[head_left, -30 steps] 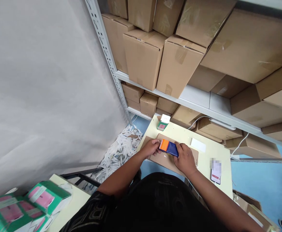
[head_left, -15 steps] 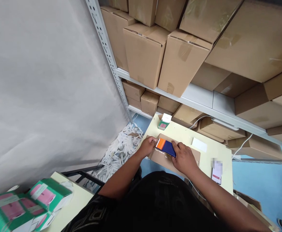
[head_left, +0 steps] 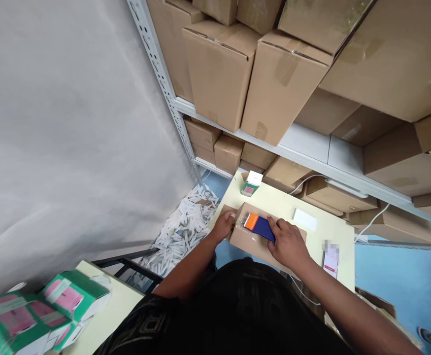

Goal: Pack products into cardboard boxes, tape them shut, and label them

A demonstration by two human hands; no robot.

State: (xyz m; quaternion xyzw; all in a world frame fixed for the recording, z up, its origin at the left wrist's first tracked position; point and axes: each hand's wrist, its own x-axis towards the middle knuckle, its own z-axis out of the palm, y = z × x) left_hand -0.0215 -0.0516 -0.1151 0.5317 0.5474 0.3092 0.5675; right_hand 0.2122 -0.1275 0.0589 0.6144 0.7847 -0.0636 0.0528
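A flat brown cardboard piece (head_left: 250,239) lies on a pale yellow table (head_left: 311,234). My right hand (head_left: 288,241) grips a blue scraper with an orange end (head_left: 258,225) and presses it flat on the cardboard. My left hand (head_left: 224,225) holds the cardboard's left edge with fingers curled over it. A strip of clear tape seems to lie on the cardboard under the scraper.
A small green-and-white box (head_left: 250,183) and a white card (head_left: 304,219) lie farther back on the table, a phone (head_left: 329,256) at its right. Shelves of cardboard boxes (head_left: 274,74) stand behind. Green-and-pink boxes (head_left: 34,310) sit on a table at lower left. White scraps (head_left: 183,229) cover the floor.
The scraper slid left and back across the cardboard, then slightly right again. My left hand shifted to the cardboard's left edge. The head camera tilted a little.
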